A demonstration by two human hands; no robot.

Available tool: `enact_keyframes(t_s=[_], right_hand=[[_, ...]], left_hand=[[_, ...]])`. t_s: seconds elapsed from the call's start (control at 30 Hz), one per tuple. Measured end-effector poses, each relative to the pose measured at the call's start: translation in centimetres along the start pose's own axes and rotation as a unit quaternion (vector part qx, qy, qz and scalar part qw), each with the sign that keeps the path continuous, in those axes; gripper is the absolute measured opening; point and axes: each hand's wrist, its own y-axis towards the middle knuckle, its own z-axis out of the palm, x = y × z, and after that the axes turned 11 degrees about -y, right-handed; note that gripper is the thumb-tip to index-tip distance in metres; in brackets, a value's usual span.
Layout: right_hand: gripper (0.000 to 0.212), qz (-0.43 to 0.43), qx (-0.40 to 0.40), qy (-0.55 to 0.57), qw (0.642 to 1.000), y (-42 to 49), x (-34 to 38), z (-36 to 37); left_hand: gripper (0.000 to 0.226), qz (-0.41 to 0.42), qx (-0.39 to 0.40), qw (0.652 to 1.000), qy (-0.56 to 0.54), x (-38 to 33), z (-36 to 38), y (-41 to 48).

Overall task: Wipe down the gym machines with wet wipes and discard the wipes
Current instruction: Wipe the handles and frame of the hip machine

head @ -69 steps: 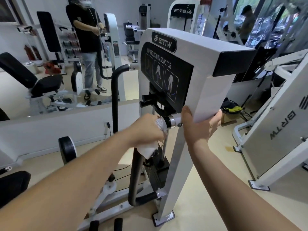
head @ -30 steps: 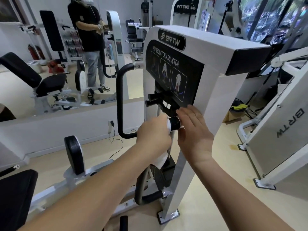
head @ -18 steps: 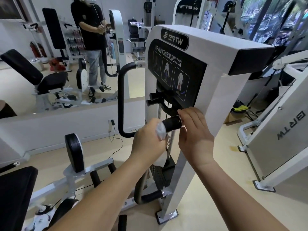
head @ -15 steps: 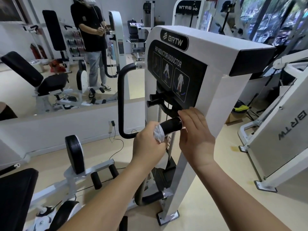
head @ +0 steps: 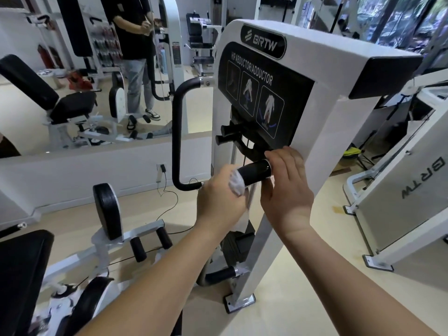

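My left hand (head: 219,196) is clenched around a bunched white wet wipe (head: 237,183), pressing it onto the free end of a short black handle grip (head: 254,172). The grip sticks out from the front of the white hip abductor/adductor machine (head: 322,61), just under its black instruction panel (head: 261,93) with 3 figures on it. My right hand (head: 287,190) grasps nothing. Its fingers (head: 288,157) are fairly straight and lie against the machine's frame at the grip's inner end, touching the grip there. I cannot tell where the thumb sits.

To the left of the panel a curved black bar (head: 177,132) runs down the side of the frame. Below my hands the dark weight stack (head: 238,241) shows inside the frame. A black leg pad (head: 108,209) stands upright at the lower left. Another white machine (head: 400,202) stands on the floor to the right, well apart. Another person (head: 135,44) in a black top stands at the back.
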Motion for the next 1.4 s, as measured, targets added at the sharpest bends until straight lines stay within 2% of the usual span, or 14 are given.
enact_keyframes(t_s=[0.07, 0.1, 0.27, 0.4, 0.5, 0.7, 0.77, 0.83, 0.9, 1.0, 1.1, 1.2, 1.27, 1.4], right_hand=[[0.058, 0.0, 0.005, -0.003, 1.0, 0.1, -0.1, -0.2], [0.058, 0.0, 0.005, -0.005, 1.0, 0.1, 0.0, -0.3], [0.059, 0.004, 0.012, -0.006, 1.0, 0.1, 0.3, -0.3], [0.06, 0.006, 0.018, -0.001, 1.0, 0.1, 0.4, -0.5], [0.058, 0.021, 0.012, 0.001, 1.0, 0.2, 0.6, -0.2], [0.059, 0.035, 0.02, 0.013, 0.999, 0.0, 1.0, -0.3], [0.058, 0.028, 0.019, 0.016, 0.999, 0.0, 0.8, -0.5], [0.057, 0.03, 0.021, 0.017, 0.999, 0.0, 0.9, -0.6], [0.058, 0.034, 0.022, 0.017, 0.999, 0.0, 1.0, -0.6], [0.058, 0.035, 0.015, 0.016, 0.999, 0.0, 1.2, -0.4], [0.059, 0.038, 0.014, 0.014, 0.999, 0.1, 1.1, -0.3], [0.058, 0.042, 0.015, 0.012, 0.999, 0.0, 1.3, -0.3], [0.058, 0.052, 0.014, 0.012, 0.998, 0.1, 1.4, -0.2], [0.057, 0.049, 0.01, 0.009, 0.999, 0.0, 1.5, -0.1]], left_hand=[[0.032, -0.081, -0.016, 0.993, -0.083, 1.4, 0.2, -1.4], [0.032, -0.091, -0.025, 0.99, -0.1, 1.8, 0.3, -1.8], [0.029, -0.092, -0.038, 0.99, -0.1, 1.8, 0.4, -1.9], [0.02, -0.145, 0.027, 0.989, -0.031, 0.3, -0.4, -0.3], [0.018, -0.127, 0.079, 0.988, 0.037, -1.0, -1.1, 1.3], [0.042, -0.059, -0.003, 0.997, -0.043, 0.5, 0.2, -0.8], [0.038, -0.064, -0.027, 0.994, -0.08, 1.7, 0.5, -1.6], [0.026, -0.115, -0.041, 0.985, -0.12, 2.7, 0.7, -2.7], [0.02, -0.207, -0.028, 0.97, -0.125, 4.6, 1.2, -4.3], [0.027, -0.28, 0.042, 0.958, -0.048, 8.6, 1.5, -6.9], [0.027, -0.326, 0.059, 0.94, -0.084, 10.1, 1.5, -7.6], [0.02, -0.305, 0.032, 0.944, -0.123, 7.3, 1.2, -5.5], [0.018, -0.229, -0.004, 0.966, -0.12, 3.8, 0.7, -2.8], [0.025, -0.119, -0.006, 0.989, -0.086, -0.3, 0.1, -0.5]])
